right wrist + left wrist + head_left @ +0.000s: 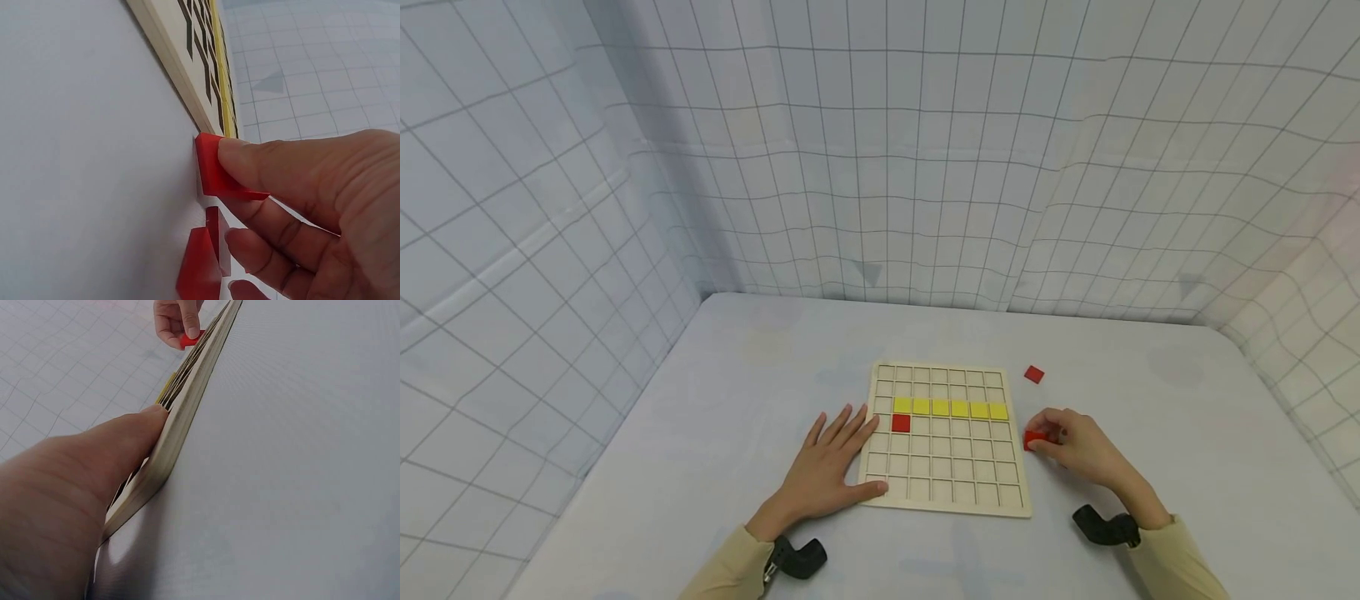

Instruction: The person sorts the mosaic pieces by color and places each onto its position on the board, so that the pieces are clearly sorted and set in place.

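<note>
A pale wooden board (942,492) with a grid of square recesses lies on the table. My left hand (823,475) rests at its left side with fingers spread, the thumb (125,437) lying over the board's edge. A row of yellow square tiles (940,407) crosses the grid, and one red tile (901,423) sits just below the row's left end. Beside the board's right edge, my right hand (1078,446) pinches a red square tile (215,172) between thumb and finger. More red tiles (199,265) show under its other fingers; whether these are held I cannot tell.
A loose red tile (1034,374) lies on the white table (775,358) off the board's upper right corner. Grid-patterned white curtains (925,167) hang behind the table and at both sides. Each wrist wears a black camera mount (1105,527).
</note>
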`<state>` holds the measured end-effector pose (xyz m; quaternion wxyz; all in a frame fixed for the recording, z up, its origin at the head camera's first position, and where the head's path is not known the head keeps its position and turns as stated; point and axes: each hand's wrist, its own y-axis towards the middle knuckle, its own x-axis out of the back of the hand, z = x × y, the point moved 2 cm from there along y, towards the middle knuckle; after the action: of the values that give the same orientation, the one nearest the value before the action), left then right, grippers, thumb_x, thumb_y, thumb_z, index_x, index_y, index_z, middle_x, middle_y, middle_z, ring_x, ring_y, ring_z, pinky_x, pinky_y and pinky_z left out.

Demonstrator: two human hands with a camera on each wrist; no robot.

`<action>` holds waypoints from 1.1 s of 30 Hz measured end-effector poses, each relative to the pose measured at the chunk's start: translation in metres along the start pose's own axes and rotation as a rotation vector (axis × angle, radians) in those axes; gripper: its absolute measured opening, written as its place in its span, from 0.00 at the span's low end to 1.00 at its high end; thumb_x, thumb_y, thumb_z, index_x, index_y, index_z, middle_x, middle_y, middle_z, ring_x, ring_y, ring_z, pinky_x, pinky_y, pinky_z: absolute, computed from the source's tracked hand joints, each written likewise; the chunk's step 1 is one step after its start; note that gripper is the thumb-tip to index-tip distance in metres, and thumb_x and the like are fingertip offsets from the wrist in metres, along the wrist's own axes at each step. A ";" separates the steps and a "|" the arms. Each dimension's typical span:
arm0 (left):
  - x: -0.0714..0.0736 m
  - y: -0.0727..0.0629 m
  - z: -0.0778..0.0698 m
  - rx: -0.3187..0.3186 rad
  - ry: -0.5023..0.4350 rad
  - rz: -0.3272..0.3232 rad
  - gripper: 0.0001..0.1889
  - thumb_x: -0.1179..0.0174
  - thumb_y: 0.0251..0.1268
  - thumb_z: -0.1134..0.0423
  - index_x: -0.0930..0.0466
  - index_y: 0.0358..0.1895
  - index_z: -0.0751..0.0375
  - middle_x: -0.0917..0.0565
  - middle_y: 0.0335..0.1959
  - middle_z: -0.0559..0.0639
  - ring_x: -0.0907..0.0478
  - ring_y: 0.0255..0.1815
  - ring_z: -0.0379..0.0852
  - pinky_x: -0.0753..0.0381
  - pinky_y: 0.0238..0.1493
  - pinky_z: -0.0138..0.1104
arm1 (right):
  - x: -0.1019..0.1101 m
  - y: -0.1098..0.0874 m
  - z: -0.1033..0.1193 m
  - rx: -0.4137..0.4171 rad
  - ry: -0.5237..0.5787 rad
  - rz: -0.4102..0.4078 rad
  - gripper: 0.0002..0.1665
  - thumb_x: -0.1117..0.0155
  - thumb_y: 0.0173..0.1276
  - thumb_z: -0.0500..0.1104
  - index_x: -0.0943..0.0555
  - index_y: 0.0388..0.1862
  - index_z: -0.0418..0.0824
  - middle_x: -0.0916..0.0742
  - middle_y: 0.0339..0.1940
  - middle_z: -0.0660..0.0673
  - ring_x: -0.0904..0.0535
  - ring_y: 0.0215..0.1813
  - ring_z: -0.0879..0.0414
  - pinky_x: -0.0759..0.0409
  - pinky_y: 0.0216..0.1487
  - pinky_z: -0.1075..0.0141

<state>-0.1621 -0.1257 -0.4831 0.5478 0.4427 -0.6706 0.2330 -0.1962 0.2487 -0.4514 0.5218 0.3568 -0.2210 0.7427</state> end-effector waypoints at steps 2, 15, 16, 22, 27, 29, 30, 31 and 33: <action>0.000 0.000 0.000 0.003 0.002 0.000 0.48 0.52 0.57 0.26 0.49 0.76 0.52 0.50 0.76 0.49 0.59 0.75 0.50 0.65 0.70 0.52 | -0.001 0.000 -0.001 -0.011 0.005 -0.001 0.07 0.29 0.59 0.37 0.19 0.35 0.44 0.21 0.27 0.54 0.27 0.32 0.56 0.27 0.28 0.69; -0.001 0.000 0.001 0.005 0.003 0.008 0.48 0.52 0.57 0.26 0.49 0.76 0.51 0.50 0.76 0.49 0.59 0.75 0.49 0.65 0.70 0.52 | -0.001 0.001 0.002 -0.005 0.021 -0.055 0.08 0.28 0.58 0.37 0.20 0.34 0.44 0.21 0.25 0.55 0.27 0.28 0.58 0.28 0.26 0.69; -0.001 0.000 0.001 0.005 0.004 0.007 0.48 0.52 0.57 0.26 0.49 0.76 0.51 0.50 0.76 0.49 0.59 0.75 0.49 0.65 0.70 0.52 | -0.001 0.001 0.002 -0.005 0.024 -0.061 0.08 0.28 0.58 0.37 0.20 0.34 0.43 0.21 0.25 0.54 0.27 0.28 0.58 0.28 0.25 0.69; -0.001 -0.001 0.001 0.004 0.002 0.003 0.48 0.52 0.57 0.26 0.50 0.76 0.51 0.50 0.76 0.49 0.59 0.75 0.49 0.65 0.70 0.51 | -0.002 0.004 0.006 0.009 0.032 -0.102 0.10 0.28 0.58 0.40 0.22 0.33 0.44 0.22 0.24 0.54 0.29 0.26 0.58 0.29 0.23 0.69; -0.001 -0.001 0.002 -0.002 0.012 -0.006 0.48 0.53 0.57 0.26 0.49 0.76 0.50 0.49 0.76 0.49 0.58 0.75 0.49 0.64 0.70 0.51 | -0.005 0.009 0.013 0.001 0.061 -0.108 0.10 0.28 0.59 0.42 0.22 0.34 0.44 0.19 0.26 0.54 0.27 0.27 0.57 0.28 0.25 0.69; -0.001 -0.001 0.002 -0.003 0.014 -0.006 0.48 0.53 0.57 0.26 0.49 0.76 0.50 0.49 0.76 0.49 0.58 0.75 0.49 0.64 0.70 0.51 | -0.006 0.011 0.017 0.013 0.073 -0.111 0.11 0.27 0.58 0.42 0.22 0.34 0.44 0.18 0.27 0.54 0.26 0.27 0.57 0.26 0.26 0.69; -0.001 -0.001 0.002 -0.003 0.012 -0.006 0.48 0.53 0.57 0.26 0.49 0.76 0.50 0.49 0.76 0.49 0.58 0.75 0.49 0.64 0.70 0.51 | -0.006 0.012 0.018 0.022 0.076 -0.114 0.11 0.27 0.58 0.41 0.22 0.34 0.44 0.18 0.28 0.54 0.25 0.28 0.58 0.25 0.27 0.68; -0.001 -0.001 0.002 -0.002 0.014 -0.004 0.48 0.53 0.57 0.26 0.49 0.76 0.50 0.50 0.76 0.49 0.58 0.75 0.49 0.64 0.70 0.51 | -0.007 0.014 0.020 0.030 0.077 -0.119 0.11 0.27 0.57 0.41 0.21 0.34 0.44 0.18 0.28 0.54 0.24 0.28 0.58 0.25 0.28 0.68; -0.002 0.000 0.002 -0.001 0.011 -0.001 0.48 0.53 0.57 0.26 0.49 0.76 0.51 0.50 0.76 0.49 0.59 0.75 0.49 0.65 0.70 0.51 | -0.008 0.016 0.023 0.044 0.073 -0.123 0.11 0.26 0.57 0.41 0.21 0.34 0.44 0.18 0.29 0.55 0.23 0.29 0.58 0.23 0.31 0.68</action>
<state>-0.1629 -0.1265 -0.4852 0.5516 0.4414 -0.6677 0.2347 -0.2029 0.2218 -0.4415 0.5664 0.3539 -0.1632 0.7262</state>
